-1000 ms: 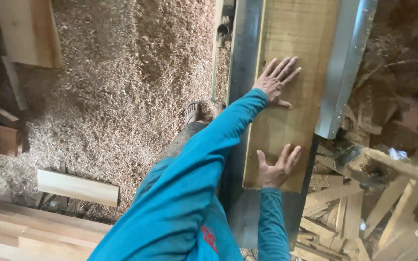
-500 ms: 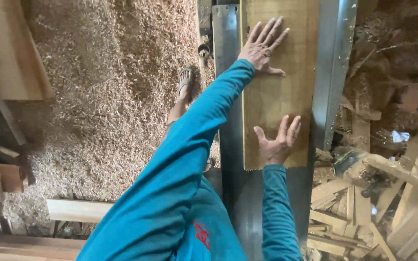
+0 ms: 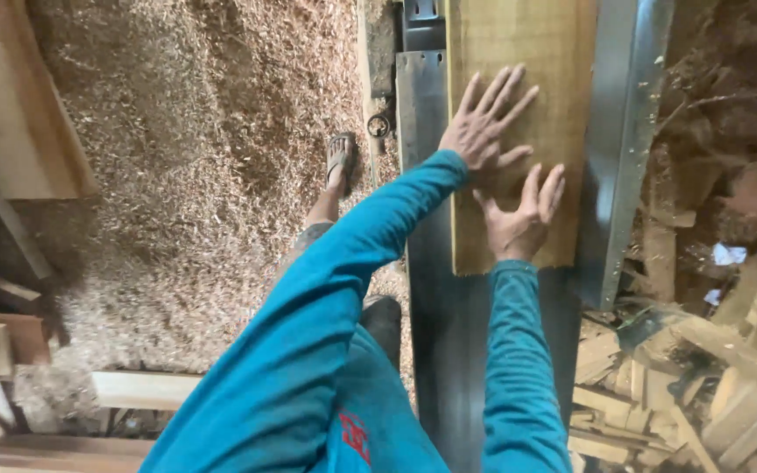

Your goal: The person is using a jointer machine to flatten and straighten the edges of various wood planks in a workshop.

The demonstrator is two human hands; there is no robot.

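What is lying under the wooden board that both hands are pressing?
The wooden board lies flat on a dark metal machine table, beside a metal fence. The left hand and right hand rest on top. The table directly beneath is covered.

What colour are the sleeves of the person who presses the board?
Teal blue sleeves, clearest in the head view, above the yellowish-brown board.

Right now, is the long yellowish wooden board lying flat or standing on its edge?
Flat. The long yellowish wooden board lies broad face up on the grey metal machine table, both hands pressed on top.
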